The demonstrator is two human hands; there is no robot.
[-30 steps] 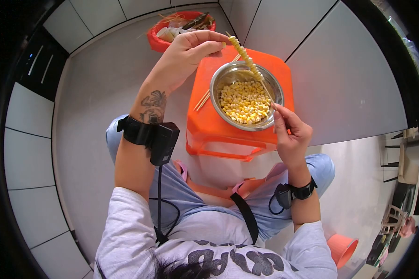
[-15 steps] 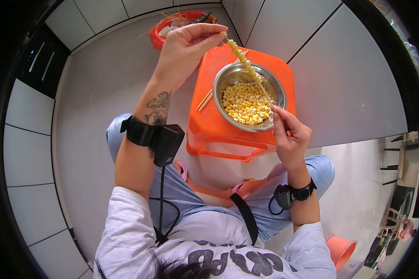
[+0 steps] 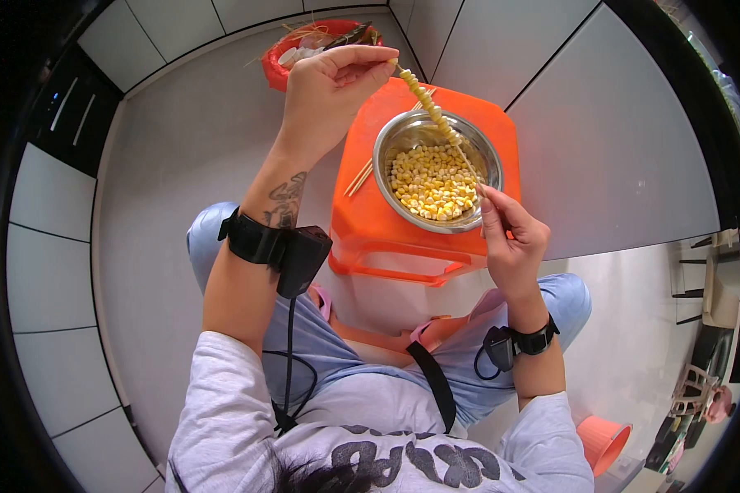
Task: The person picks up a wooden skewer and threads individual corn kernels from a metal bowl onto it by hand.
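Over a steel bowl (image 3: 382, 176) slants a thin skewer (image 3: 471, 167) threaded with a row of yellow corn kernels (image 3: 432, 109). My right hand (image 3: 514, 234) pinches the bare lower end of the skewer at the bowl's right edge. At the upper end, my left hand (image 3: 337, 86) pinches a single kernel (image 3: 394, 62) at the skewer's tip. Loose corn kernels (image 3: 436, 185) lie in the bowl. The bowl stands on an orange stool (image 3: 355, 220), and several bare wooden skewers (image 3: 362, 177) lie left of it, partly behind it.
A red basin (image 3: 278, 74) with husks and other scraps is on the floor beyond the stool. Grey cabinet panels (image 3: 617, 140) rise at the right. A pink bin (image 3: 602, 444) stands at the lower right. A black cable (image 3: 289, 361) hangs from my left wrist device.
My left fingers have opened slightly from their earlier curl around the skewer's tip, and the left wrist has shifted a little. My right hand has barely moved.
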